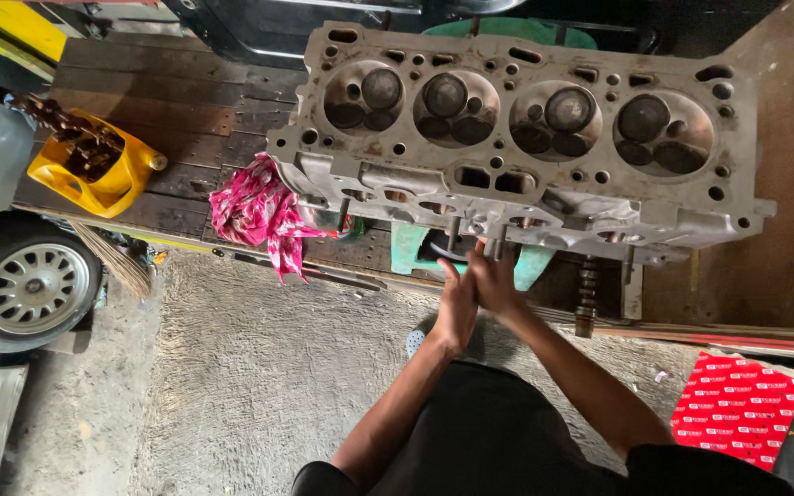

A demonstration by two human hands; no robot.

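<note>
A grey metal cylinder head (526,138) lies with its four combustion chambers and valves facing up on a dark wooden platform (186,101). My left hand (455,310) and my right hand (496,280) are pressed flat together, palm to palm, fingers straight. Their fingertips reach the head's near side, between two short studs (453,234) that stick out of it. Whether something thin sits between the palms is hidden. My forearms come up from the bottom of the view over my dark clothing.
A pink cloth (255,211) lies at the head's left end. A cut yellow jug (94,170) holds dark metal parts. A car wheel (34,287) is at the left, a red printed packet (737,404) at the lower right, concrete floor (250,386) below.
</note>
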